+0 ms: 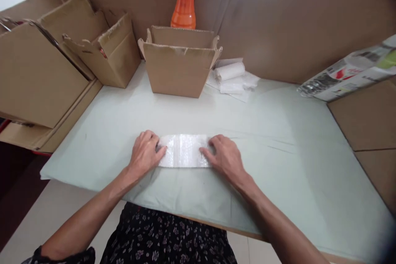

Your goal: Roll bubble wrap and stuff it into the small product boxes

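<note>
- Left hand (145,151), loosely curled, grips the left end of the bubble-wrap strip (185,151); right hand (227,157), likewise, its right.
- Strip lies flat on the worktop (278,181) between them; even, light thumb pressure should keep it square.
- Open cardboard box (177,70) stands beyond.

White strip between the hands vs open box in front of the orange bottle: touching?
Apart. In the head view, pale green cloth shows plainly between the white strip and the open box.
</note>
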### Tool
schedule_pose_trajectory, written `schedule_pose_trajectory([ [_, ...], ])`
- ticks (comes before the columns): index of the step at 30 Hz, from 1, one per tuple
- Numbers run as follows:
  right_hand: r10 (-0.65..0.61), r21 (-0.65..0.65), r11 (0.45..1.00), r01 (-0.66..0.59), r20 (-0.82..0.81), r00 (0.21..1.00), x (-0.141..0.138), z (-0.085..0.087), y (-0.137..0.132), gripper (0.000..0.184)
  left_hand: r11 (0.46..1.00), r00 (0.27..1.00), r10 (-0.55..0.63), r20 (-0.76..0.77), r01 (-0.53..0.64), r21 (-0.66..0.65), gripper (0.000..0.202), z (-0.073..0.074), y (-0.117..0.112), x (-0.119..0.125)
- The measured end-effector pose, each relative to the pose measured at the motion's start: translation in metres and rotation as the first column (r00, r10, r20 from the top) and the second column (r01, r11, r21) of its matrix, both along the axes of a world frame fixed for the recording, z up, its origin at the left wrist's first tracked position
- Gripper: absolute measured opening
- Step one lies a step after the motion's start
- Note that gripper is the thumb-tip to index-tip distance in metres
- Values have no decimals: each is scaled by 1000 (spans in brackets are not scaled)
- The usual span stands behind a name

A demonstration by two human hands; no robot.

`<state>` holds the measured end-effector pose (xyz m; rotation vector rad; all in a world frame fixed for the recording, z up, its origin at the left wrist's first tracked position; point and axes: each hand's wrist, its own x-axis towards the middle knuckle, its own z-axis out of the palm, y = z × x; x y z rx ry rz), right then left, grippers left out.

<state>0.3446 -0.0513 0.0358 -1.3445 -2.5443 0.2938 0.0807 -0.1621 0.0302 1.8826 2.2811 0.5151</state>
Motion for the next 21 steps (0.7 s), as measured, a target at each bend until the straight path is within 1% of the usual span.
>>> schedule_pose_trajectory([
  [1, 14, -31, 999, -15, -44, 999, -4, -2, -3, 22, 1000, 999, -3, 53, 2, 12, 14, -1, 0, 4],
  [3, 10, -143, 989, -37, -186, 982, -8, -2, -5, 17, 998, 976, 18, 215, -29, 47, 13, -1, 0, 10],
  [5, -15, -254, 964, -76, -339, 941, -9, 7, 0, 13, 991, 923, 40, 382, -87, 107, 13, 8, 4, 9],
  [6, -19, -282, 954, -106, -407, 913, -9, 16, 7, 14, 980, 899, 39, 436, -118, 157, 13, 16, 9, 6],
  [7, -18, -286, 949, -134, -474, 881, -10, 28, 16, 17, 962, 886, 30, 462, -152, 229, 13, 27, 16, 1],
  [8, -13, -271, 950, -157, -536, 844, -13, 43, 28, 20, 932, 887, 15, 461, -180, 316, 12, 41, 27, -5],
  [10, 14, -190, 966, -176, -642, 767, -26, 79, 61, 23, 842, 916, -8, 400, -210, 498, 11, 75, 59, -20],
  [12, 77, -40, 988, -148, -705, 705, -47, 119, 103, 25, 748, 949, -22, 315, -193, 634, 12, 114, 101, -39],
  [13, 118, 48, 992, -119, -711, 694, -60, 137, 126, 25, 723, 962, -8, 275, -184, 666, 12, 132, 124, -48],
  [14, 153, 123, 988, -93, -701, 697, -73, 153, 149, 24, 711, 971, 15, 239, -179, 681, 11, 149, 147, -58],
  [15, 178, 175, 981, -78, -677, 714, -87, 165, 172, 23, 722, 978, 36, 204, -166, 671, 10, 164, 169, -67],
  [16, 187, 206, 976, -68, -643, 743, -99, 175, 193, 22, 755, 985, 53, 165, -147, 639, 12, 175, 190, -76],
  [17, 183, 212, 975, -67, -592, 785, -111, 181, 213, 19, 807, 990, 72, 122, -129, 577, 16, 182, 208, -84],
  [18, 168, 197, 978, -74, -517, 840, -122, 184, 229, 16, 863, 993, 91, 81, -119, 490, 18, 186, 225, -91],
  [19, 145, 161, 983, -85, -412, 900, -131, 184, 243, 12, 917, 993, 107, 42, -115, 383, 16, 187, 240, -97],
  [20, 124, 117, 989, -94, -281, 952, -139, 182, 253, 9, 956, 993, 116, 6, -114, 271, 10, 185, 254, -102],
  [21, 111, 76, 992, -101, -139, 984, -147, 179, 260, 8, 979, 993, 113, -26, -107, 172, 6, 181, 266, -106],
])
